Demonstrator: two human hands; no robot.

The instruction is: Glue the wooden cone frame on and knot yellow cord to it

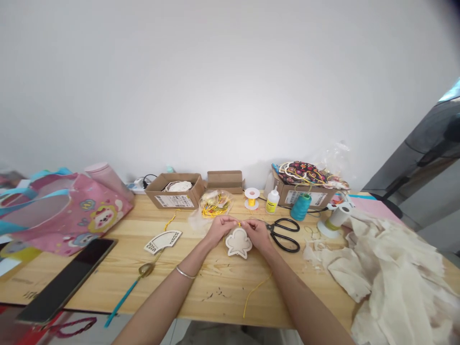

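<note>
My left hand and my right hand meet over the middle of the table, fingertips pinched on a yellow cord. Just below the fingertips is a pale, flower-shaped wooden piece with a raised rim, its top at the cord. Beside my right hand lie black-handled scissors, their blades partly hidden by the hand. A loose yellow strand runs out from under my right forearm towards the table's front edge.
Behind stand a box of wooden pieces, a yellow spool, a glue bottle, teal thread and a fuller box. Left are a fan-shaped piece, phone and pink bag; cream cloth lies right.
</note>
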